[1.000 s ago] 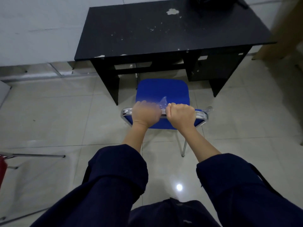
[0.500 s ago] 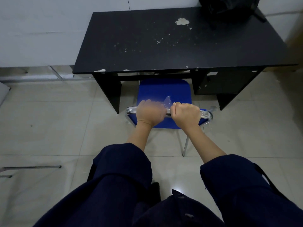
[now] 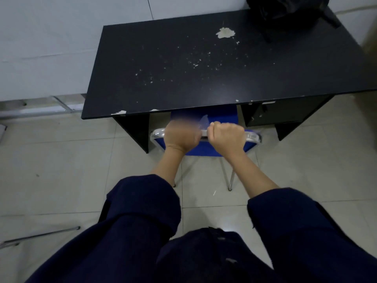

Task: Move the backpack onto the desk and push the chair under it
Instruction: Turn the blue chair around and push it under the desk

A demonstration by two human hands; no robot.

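I see my left hand (image 3: 181,137) and right hand (image 3: 227,136) both closed tight on the shiny chrome bar of the blue padded chair (image 3: 204,148), near the chipped black desk (image 3: 183,68) carrying the soft black backpack (image 3: 285,11).

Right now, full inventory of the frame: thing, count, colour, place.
desk: 1, black with chipped pale spots, against the wall
backpack: 1, black, far right corner of the desk, partly cut off by the frame
chair: 1, blue with chrome frame, seat mostly under the desk, backrest outside
metal legs: chrome, floor at lower left, the rest out of frame
floor: pale tiles
wall: white, behind the desk
sleeves: 2, dark navy, bottom of frame
left hand: blurred, grip on the backrest rail
right hand: grip on the same rail
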